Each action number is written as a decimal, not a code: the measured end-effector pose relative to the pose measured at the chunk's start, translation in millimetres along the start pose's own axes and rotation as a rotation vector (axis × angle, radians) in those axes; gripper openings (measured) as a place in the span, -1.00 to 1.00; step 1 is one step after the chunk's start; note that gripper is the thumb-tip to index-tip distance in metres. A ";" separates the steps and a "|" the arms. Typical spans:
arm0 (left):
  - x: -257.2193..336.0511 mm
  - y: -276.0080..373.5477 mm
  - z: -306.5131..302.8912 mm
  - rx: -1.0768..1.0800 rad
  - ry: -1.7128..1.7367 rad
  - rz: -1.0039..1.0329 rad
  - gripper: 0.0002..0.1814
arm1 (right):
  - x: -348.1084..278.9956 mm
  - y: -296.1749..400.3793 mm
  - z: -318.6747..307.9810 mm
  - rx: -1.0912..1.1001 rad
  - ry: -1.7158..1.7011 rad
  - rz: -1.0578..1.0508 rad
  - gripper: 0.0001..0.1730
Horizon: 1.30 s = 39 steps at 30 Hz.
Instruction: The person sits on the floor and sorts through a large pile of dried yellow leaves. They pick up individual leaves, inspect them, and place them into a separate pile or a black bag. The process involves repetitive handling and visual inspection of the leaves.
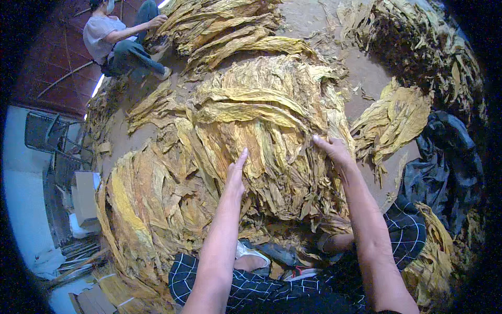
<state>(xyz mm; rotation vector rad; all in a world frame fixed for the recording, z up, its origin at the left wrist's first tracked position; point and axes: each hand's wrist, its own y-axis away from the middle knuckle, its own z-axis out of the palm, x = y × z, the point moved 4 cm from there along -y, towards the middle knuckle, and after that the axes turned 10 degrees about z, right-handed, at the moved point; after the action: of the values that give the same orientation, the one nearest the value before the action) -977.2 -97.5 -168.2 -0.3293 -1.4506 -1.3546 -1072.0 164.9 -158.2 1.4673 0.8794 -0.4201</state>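
Before me lies a broad heap of dried yellow-brown leaves, which look like cured tobacco. My left hand is on the heap's middle, thumb pointing up and away; its fingers are mostly hidden, so its hold is unclear. At the heap's right side, my right hand reaches to the dark stem ends of the leaves, thumb extended. Whether it grips any stems cannot be made out. Long yellow leaves lie crosswise on the heap, just beyond both hands, their stem ends near my right thumb.
Another person sits at the upper left beside a further leaf pile. More leaves spread at the left. A smaller bundle and black plastic sheeting lie at the right. Chairs and a cardboard box stand far left.
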 end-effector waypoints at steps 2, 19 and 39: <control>-0.6 -5.3 -9.5 -0.019 -0.044 0.007 0.02 | 1.2 -2.5 6.8 -0.108 -0.044 0.012 0.01; 10.2 49.6 -50.2 0.019 -0.096 0.176 0.08 | -43.0 70.8 70.0 -0.258 -0.017 -0.251 -0.13; 79.8 191.8 -56.9 -0.078 0.051 0.872 0.04 | -64.7 280.0 48.3 0.033 -0.205 -0.651 -0.35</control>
<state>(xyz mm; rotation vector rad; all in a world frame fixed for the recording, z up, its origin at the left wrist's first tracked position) -831.1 -120.0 -11.7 -0.8543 -1.0078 -0.6925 -896.9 131.7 72.3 1.1132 1.1760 -1.0499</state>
